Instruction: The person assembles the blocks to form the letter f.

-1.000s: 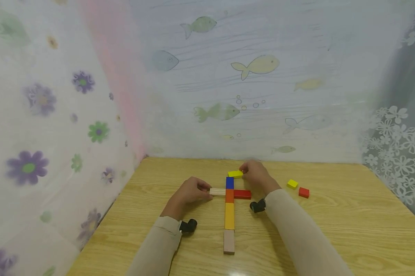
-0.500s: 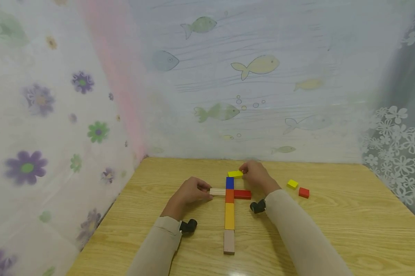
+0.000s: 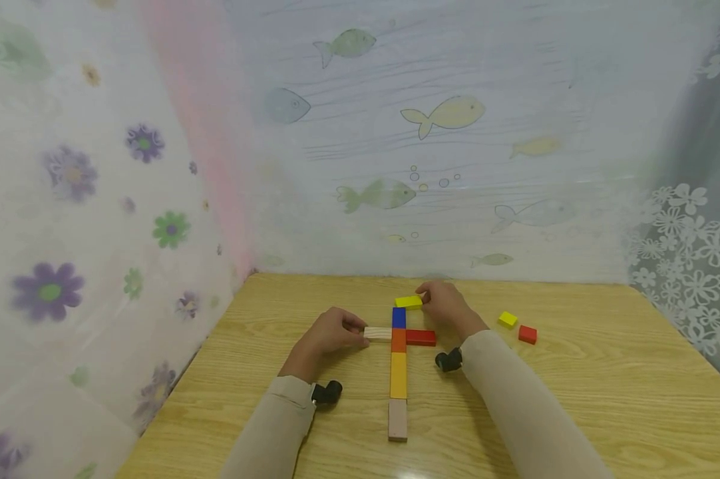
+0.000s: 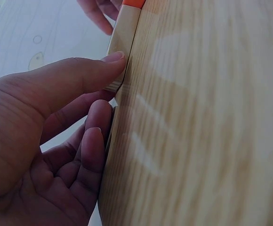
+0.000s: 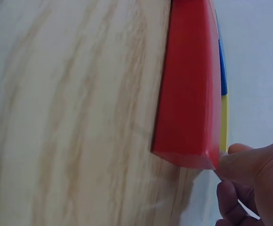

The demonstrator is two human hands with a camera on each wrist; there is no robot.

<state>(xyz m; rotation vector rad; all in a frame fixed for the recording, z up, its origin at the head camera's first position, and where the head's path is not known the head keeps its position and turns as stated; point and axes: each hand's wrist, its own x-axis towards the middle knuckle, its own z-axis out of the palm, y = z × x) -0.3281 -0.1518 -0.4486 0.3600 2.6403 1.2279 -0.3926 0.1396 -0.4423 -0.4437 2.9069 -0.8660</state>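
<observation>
Flat on the table lies a cross of blocks. Its upright runs from a blue block through an orange block and an amber block to a grey-brown block nearest me. A natural wood block forms the left arm, a red block the right. My left hand pinches the wood block's outer end between thumb and finger, seen closely in the left wrist view. Beyond the blue block, my right hand pinches the right end of a yellow block, which is slightly tilted.
To the right lie a small yellow block and a small red block on the wooden table. A wall covering with printed fish rises at the back edge, and a flowered one stands at left.
</observation>
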